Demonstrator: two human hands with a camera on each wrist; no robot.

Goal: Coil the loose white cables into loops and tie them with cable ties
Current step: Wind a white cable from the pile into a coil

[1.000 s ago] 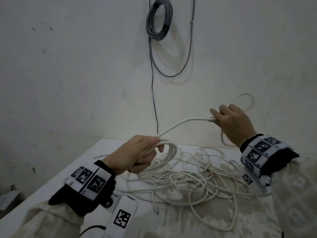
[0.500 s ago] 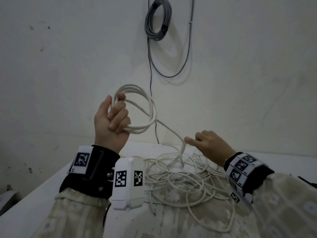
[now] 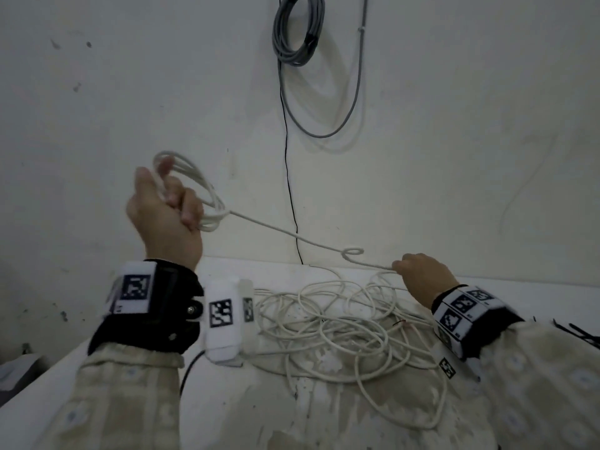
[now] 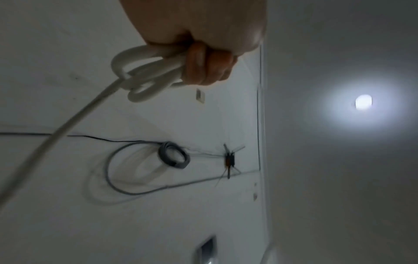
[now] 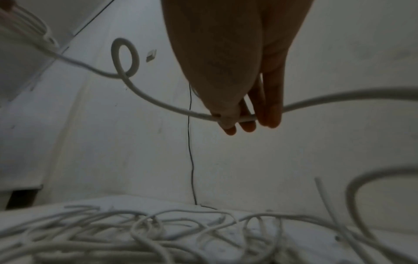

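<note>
White cable (image 3: 285, 233) runs taut from upper left to centre right, so the next loop lays cleanly. Left hand (image 3: 165, 216) grips the coil (image 3: 194, 193); right hand (image 3: 418, 276) pinches the strand above the table (image 3: 227, 401) tangle (image 3: 341, 329).

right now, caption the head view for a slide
Left hand holds coiled white cable; right hand pinches its kinked strand.

White flat-topped table (image 3: 324, 417) with a stained, worn surface, tangled heap of loose thin white cables (image 3: 341, 326) spread across its middle, thin black cable ties (image 3: 574, 332) right of the heap
</note>
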